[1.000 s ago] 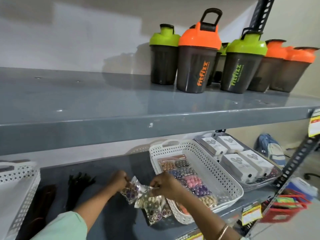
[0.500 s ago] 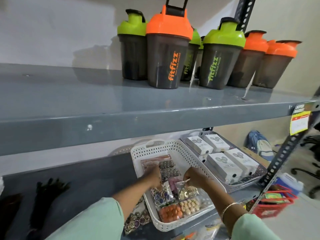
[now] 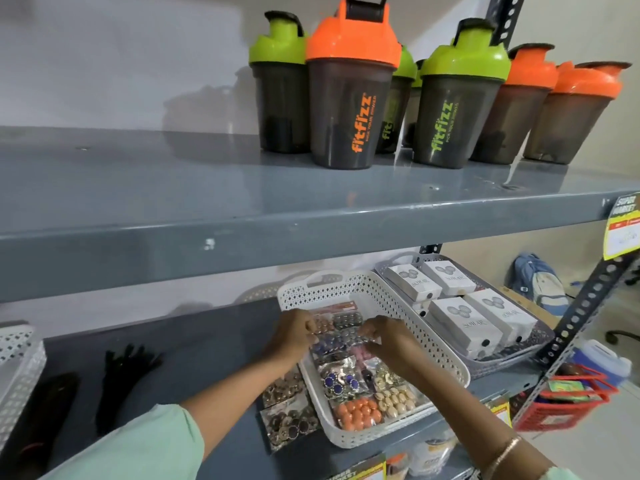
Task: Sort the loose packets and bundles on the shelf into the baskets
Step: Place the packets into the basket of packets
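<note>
A white perforated basket [image 3: 346,284] stands on the lower shelf, filled with clear packets of beads and buttons. My left hand [image 3: 294,332] and my right hand [image 3: 389,337] reach into its middle. Their fingertips pinch the two ends of a dark bead packet [image 3: 341,339] lying there. In front of them lie a blue-button packet [image 3: 337,379], a gold packet [image 3: 384,375], orange beads [image 3: 356,412] and cream beads [image 3: 396,400]. Two loose button packets [image 3: 287,410] lie on the shelf just left of the basket. Black bundles [image 3: 121,379] lie further left.
A grey basket [image 3: 540,336] with white boxes stands right of the white one. Another white basket [image 3: 17,368] shows at the left edge. The upper shelf [image 3: 242,216] overhangs, carrying several shaker bottles [image 3: 349,98]. A red basket [image 3: 568,407] hangs at the lower right.
Both hands carried two packets from the shelf into the basket and laid them at its front. The hands have since moved further back, onto a packet in the middle.
</note>
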### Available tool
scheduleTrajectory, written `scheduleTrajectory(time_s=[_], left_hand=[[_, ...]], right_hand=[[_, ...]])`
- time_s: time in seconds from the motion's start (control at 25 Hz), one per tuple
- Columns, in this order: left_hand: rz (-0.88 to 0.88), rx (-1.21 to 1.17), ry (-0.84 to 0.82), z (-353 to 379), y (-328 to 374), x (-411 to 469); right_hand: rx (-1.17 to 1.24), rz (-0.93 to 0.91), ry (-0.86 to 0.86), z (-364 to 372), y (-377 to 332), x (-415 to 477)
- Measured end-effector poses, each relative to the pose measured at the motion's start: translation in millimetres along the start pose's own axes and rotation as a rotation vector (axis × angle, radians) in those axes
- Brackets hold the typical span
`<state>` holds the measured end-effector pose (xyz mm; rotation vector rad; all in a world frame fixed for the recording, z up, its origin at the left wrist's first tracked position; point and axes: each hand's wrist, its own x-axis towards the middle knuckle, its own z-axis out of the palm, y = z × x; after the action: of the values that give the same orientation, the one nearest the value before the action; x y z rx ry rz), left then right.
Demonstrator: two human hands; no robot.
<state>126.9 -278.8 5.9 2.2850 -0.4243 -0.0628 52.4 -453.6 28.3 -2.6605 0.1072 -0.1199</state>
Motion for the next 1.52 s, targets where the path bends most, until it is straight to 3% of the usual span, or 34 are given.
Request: scheduleTrajectory(time_s=[0.12,0.32,0.64,0.8,0.96,1.12,1.24,1.32,1.52], left_hand=[[-0.111,-0.017,0.145,-39.3,-28.4,-0.4],[-0.270,0.039,-0.096,-37.4,-79.3,-7.2],[-0.281,0.015,-0.115,-18.4,-95.2,-14.8],[-0.361,-0.105,-0.090,-39.5,-107.1,-20.6],[-0.398,-0.279,-0.057,-78.2,-105.5,-19.6],[-0.321,-0.374,-0.052,-100.4,-69.5,3.3],[-0.270,-0.331,-0.107,-76.7,-30.8,28.9],[-0.254,-0.225,-0.127,-42.6,-8.8,46.5],[-0.239,0.118,-0.057,25.6,5.6,63.8]], right_hand=[[-0.051,-0.241,-0.100,19.9,-54.8,-14.9],[-0.667,-0.403,-0.214,78.0,-102.3,-12.6],[-0.902,-0.411,-0.291,111.6,-108.1,-10.0],[-0.795,-0.372,-0.415,108.7,-113.3,-4.9],[-0.367,-0.274,-0.525,91.7,-123.2,5.6],[-0.064,-0.168,-0.427,33.1,-115.5,35.2],[-0.054,-0.059,-0.328,-21.5,-81.4,64.0],[-0.178,-0.007,-0.315,-33.4,-46.2,80.8],[-0.253,0.066,-0.322,-0.3,15.0,97.6]])
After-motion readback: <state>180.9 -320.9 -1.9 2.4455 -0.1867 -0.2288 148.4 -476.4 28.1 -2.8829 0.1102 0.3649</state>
